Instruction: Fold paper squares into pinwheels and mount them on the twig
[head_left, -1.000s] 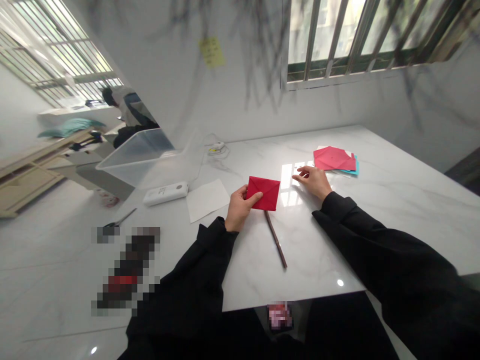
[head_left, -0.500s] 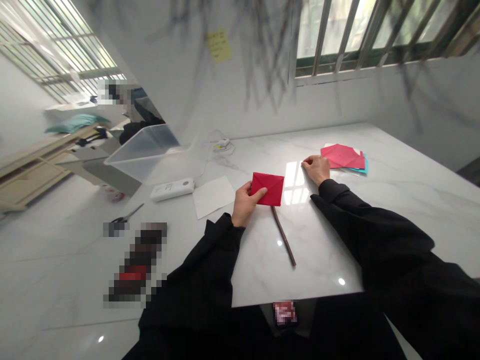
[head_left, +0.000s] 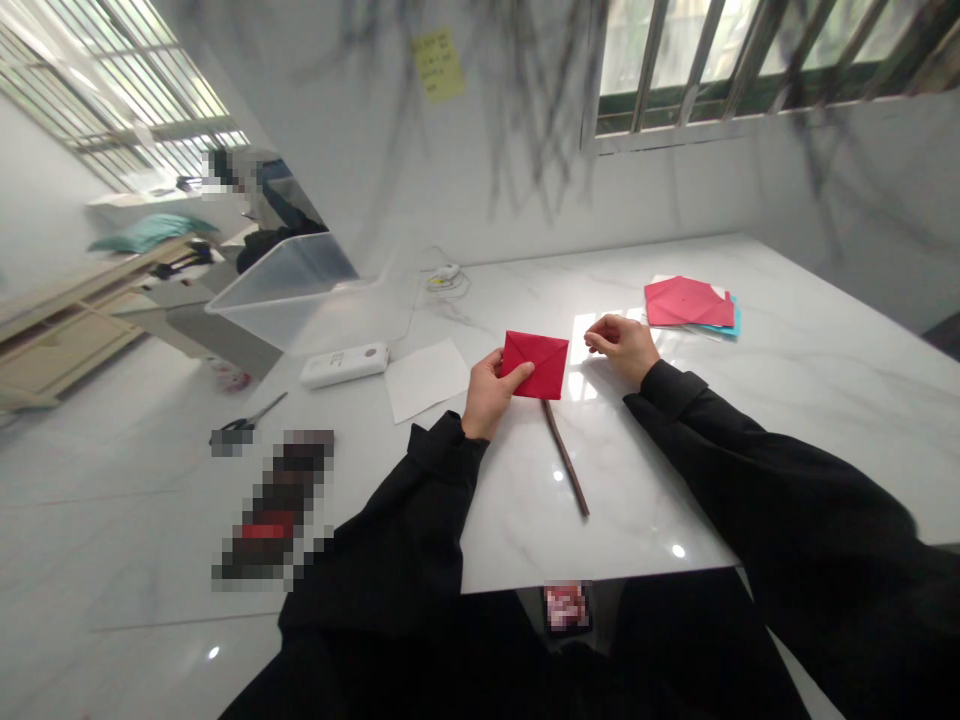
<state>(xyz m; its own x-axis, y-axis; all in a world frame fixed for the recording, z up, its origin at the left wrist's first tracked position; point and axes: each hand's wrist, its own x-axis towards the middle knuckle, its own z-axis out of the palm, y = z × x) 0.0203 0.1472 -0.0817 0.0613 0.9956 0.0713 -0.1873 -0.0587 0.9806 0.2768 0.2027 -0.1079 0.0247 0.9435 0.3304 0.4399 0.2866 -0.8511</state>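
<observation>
Red folded paper [head_left: 535,364], envelope-shaped, pinched at its left edge in the left hand [head_left: 491,395], thumb on top, lifted just off the white marble surface [head_left: 787,400] so its flaps face up for inspection. Right hand [head_left: 622,345] hovers just beside the paper's right edge, fingers curled loosely, grip holding nothing visible. A brown stick [head_left: 566,458] lies below the paper. Pink and blue sheets [head_left: 690,303] stacked apart at right.

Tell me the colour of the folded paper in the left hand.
Red; the folded paper shows best in the head view.
</observation>
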